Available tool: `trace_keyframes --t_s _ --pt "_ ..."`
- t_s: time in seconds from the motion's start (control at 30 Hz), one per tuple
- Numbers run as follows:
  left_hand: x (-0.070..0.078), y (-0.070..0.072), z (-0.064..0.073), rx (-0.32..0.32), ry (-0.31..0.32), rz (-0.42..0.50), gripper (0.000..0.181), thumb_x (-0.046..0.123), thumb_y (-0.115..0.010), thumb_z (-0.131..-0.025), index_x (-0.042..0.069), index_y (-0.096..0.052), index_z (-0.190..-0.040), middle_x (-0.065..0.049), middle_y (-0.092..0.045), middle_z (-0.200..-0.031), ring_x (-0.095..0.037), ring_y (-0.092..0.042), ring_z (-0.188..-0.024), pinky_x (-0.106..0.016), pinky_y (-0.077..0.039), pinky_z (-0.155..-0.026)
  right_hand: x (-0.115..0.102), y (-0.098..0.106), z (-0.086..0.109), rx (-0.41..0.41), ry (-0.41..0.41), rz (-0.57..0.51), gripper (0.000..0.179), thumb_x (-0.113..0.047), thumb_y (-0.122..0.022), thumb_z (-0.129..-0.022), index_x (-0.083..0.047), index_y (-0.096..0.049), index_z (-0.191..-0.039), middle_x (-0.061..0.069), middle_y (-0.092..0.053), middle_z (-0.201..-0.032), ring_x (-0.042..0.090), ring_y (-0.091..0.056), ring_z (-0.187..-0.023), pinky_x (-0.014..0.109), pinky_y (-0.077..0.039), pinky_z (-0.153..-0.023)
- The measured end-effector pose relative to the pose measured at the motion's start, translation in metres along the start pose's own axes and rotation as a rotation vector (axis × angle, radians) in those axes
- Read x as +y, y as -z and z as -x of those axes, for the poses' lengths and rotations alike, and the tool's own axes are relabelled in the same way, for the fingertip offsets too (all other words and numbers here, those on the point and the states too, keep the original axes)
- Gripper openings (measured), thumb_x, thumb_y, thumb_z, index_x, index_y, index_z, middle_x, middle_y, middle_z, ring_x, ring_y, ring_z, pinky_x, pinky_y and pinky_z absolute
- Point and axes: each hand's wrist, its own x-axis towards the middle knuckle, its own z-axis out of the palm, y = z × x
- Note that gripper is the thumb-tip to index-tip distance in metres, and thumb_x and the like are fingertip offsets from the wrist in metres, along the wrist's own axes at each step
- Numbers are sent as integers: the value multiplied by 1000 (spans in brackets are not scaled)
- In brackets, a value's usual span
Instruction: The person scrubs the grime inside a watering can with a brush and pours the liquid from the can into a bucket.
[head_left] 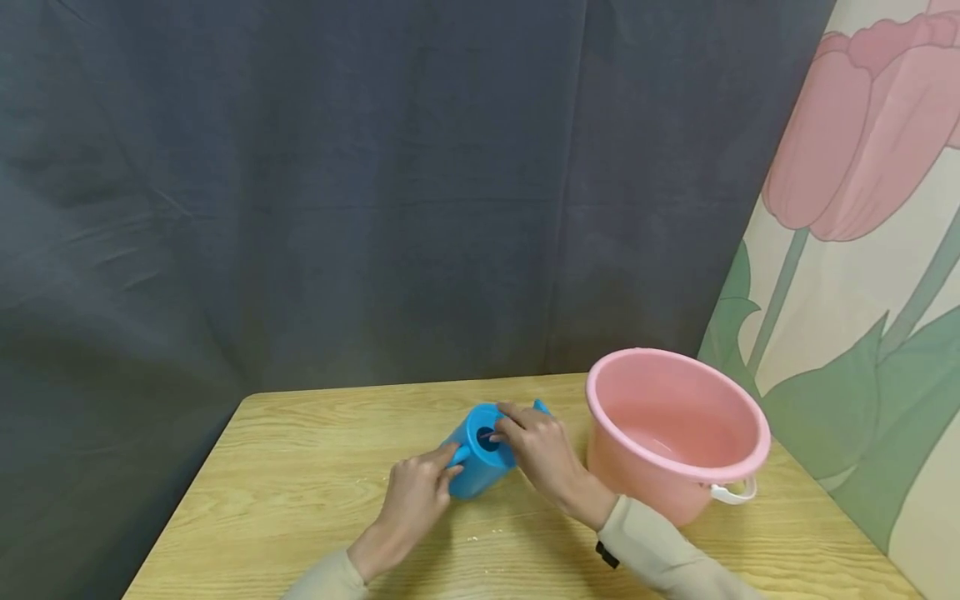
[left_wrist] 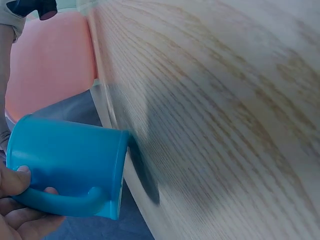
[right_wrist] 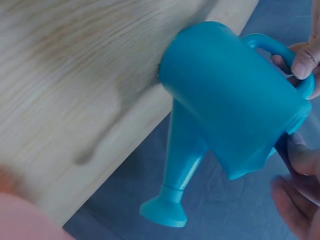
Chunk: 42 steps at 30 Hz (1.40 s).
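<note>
A blue watering can [head_left: 480,477] leans over the table, its top opening tipped toward me. My left hand [head_left: 415,497] grips its handle [right_wrist: 270,44], thumb on top and fingers curled round. At the opening is my right hand [head_left: 542,454], pinching a thin, dark purplish thing [right_wrist: 285,151] that reaches into the can; I cannot tell what it is. The spout [right_wrist: 185,145] with its flared head [right_wrist: 164,212] points away from the handle, mostly hidden behind the right hand in the head view.
To the right stands a pink bucket [head_left: 600,433] with a white handle [head_left: 735,492], close to my right forearm. Small wet drops lie on the wooden table [head_left: 315,467] near its front. A dark curtain [head_left: 390,200] hangs behind, and a tulip-painted wall [head_left: 847,333] rises at the right.
</note>
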Motion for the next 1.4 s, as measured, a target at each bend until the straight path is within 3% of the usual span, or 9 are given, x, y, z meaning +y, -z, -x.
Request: trace_keyframes --t_s 0.07,0.27,0.37,0.67,0.83,1.03,1.23,1.33,1.4 --pt "0 0 0 -6 -2 2 20 3 -80 -80 4 -70 -97 -13 -74 -92 -25 -73 -77 -38 -58 -58 1 0 1 25 20 34 19 -20 -83 -76 -9 -71 -86 10 -68 -96 23 -65 -75 34 -57 -64" --pt "1 2 0 -5 10 10 19 2 -79 -80 4 -71 -97 -13 -74 -91 -25 -73 -77 -38 -59 -60 3 -1 3 64 18 74 18 -23 -84 -77 -14 -72 -87 1 -48 -71 16 -46 -58 27 -38 -54" --pt "1 1 0 1 4 2 19 2 -80 -80 4 -70 -96 -12 -74 -90 -24 -73 -76 -38 -58 -58 2 -2 5 68 -17 37 19 -22 -86 -75 -13 -73 -86 -3 -54 -67 10 -51 -54 24 -44 -51" --pt "2 -1 0 -9 7 7 17 2 -80 -79 6 -68 -90 -11 -74 -87 -22 -72 -74 -37 -57 -56 -6 4 4 10 -342 -222 15 -22 -85 -79 -14 -74 -85 -7 -68 -74 0 -57 -57 17 -46 -50" --pt "2 0 0 -13 8 9 17 3 -80 -79 6 -68 -91 -10 -74 -88 -22 -72 -74 -37 -56 -55 -11 8 -3 -55 -545 -416 14 -20 -83 -81 -13 -72 -87 -5 -70 -75 3 -64 -64 20 -53 -58" --pt "3 2 0 -20 15 23 20 1 -79 -79 2 -70 -98 -14 -74 -93 -26 -73 -79 -39 -59 -59 -13 13 -11 -137 -747 -690 14 -23 -75 -90 -10 -69 -91 -1 -70 -77 11 -67 -63 25 -55 -53" --pt "3 2 -1 -22 25 22 19 1 -79 -80 1 -71 -98 -14 -74 -90 -24 -73 -77 -38 -58 -60 -12 14 -18 -142 -837 -822 12 -10 -65 -96 2 -66 -98 11 -70 -78 22 -70 -65 30 -58 -58" --pt "4 2 0 -19 27 14 22 1 -79 -80 -1 -71 -100 -14 -74 -91 -25 -73 -77 -38 -58 -59 -13 15 -19 -147 -853 -813 13 -3 -61 -96 4 -65 -106 11 -70 -79 23 -70 -67 30 -59 -61" --pt "4 2 0 -17 19 9 20 0 -79 -79 1 -70 -97 -14 -74 -90 -24 -73 -76 -38 -58 -58 -14 17 -20 -158 -827 -748 15 -3 -59 -96 2 -65 -109 8 -70 -80 18 -69 -67 28 -58 -62"
